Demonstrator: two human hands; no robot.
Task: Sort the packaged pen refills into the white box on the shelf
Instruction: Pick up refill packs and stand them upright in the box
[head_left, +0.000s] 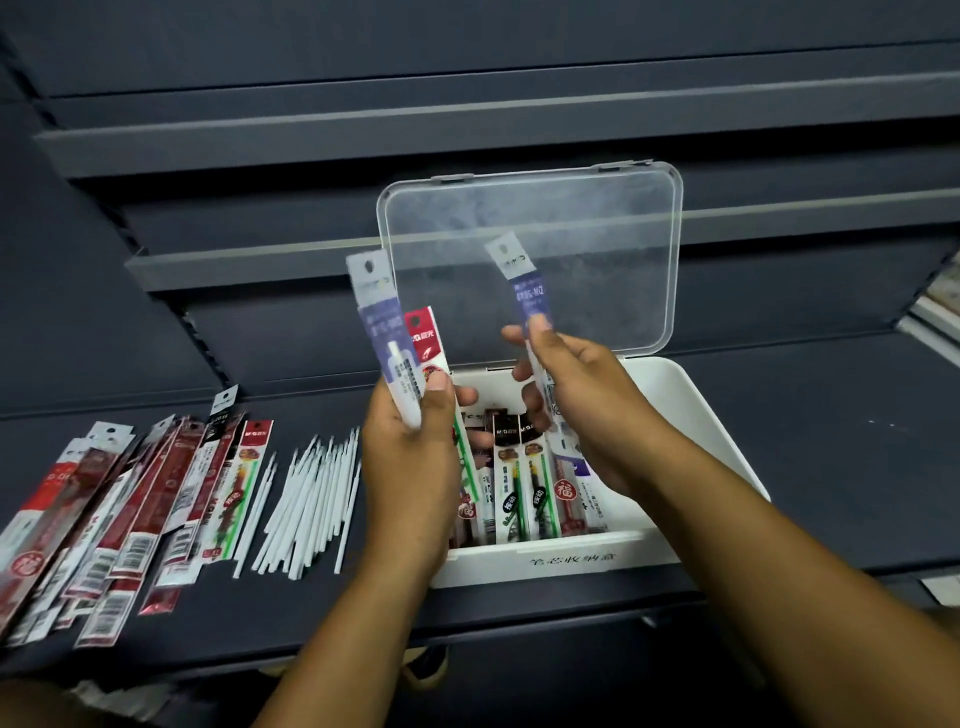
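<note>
The left hand grips a small bunch of flat packets upright above the left side of the white plastic box. A purple-and-white refill packet is in front and a red-topped refill packet is behind it. The thumb presses on the front and the fingers are curled around the back. I think they are held spread like this so that the labels can be read and compared.

The right hand pinches a second purple-and-white packet between thumb and fingertips, tilted, over the middle of the box. It is probably the next one to go in.

The box stands near the front edge of the dark grey shelf. Its clear hinged lid stands open at the back, so both hands can reach inside. The sorted packets lie in the box side by side, lengthwise from front to back.

Toward the left end of the shelf a heap of red packaged refills waits. Between the heap and the box lie loose white bare refills. They have no packaging, so they seem to be kept apart on purpose.
</note>
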